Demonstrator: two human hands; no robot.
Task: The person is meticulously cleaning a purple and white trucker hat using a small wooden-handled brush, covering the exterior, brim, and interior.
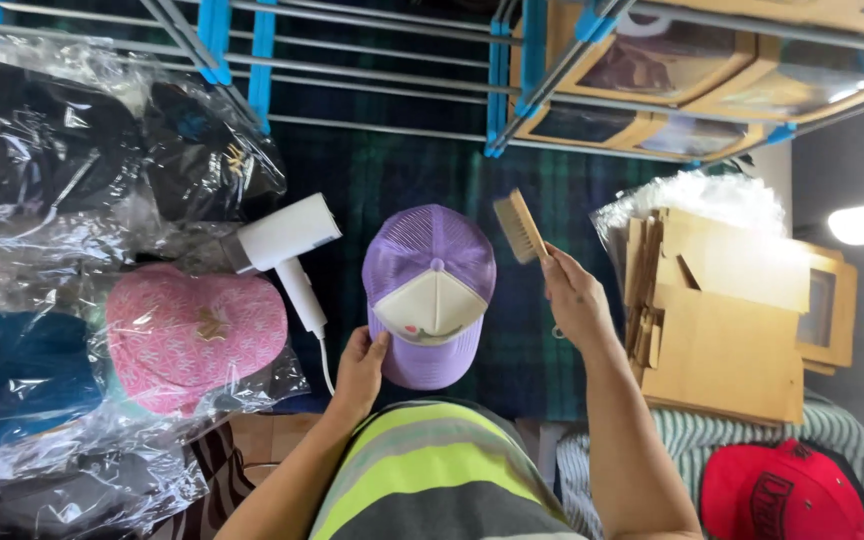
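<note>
Two hands are busy over a dark green plaid cloth (392, 180). The left hand (360, 365) grasps the brim edge of a purple cap (430, 290), thumb on top, holding it roughly level in the middle of the view; the cap has a mesh back and a cream front panel (with a small coloured motif, too small to make out). The right hand (574, 298) is clenched around the handle of a wooden brush (520, 226), which is raised just beside the cap's right side, bristles turned toward it, not touching. Left of the cap lies a white handheld steamer (287, 245) with its cord trailing down. Further left, a pink cap (195, 335) sits in a clear bag among other bagged caps (42, 150), dark ones and a teal one. To the right stands a stack of flat cardboard boxes (727, 320), and a red cap (784, 495) lies on a striped cloth (692, 438) at lower right. A metal rack (372, 70) with blue joints runs across the top.
</note>
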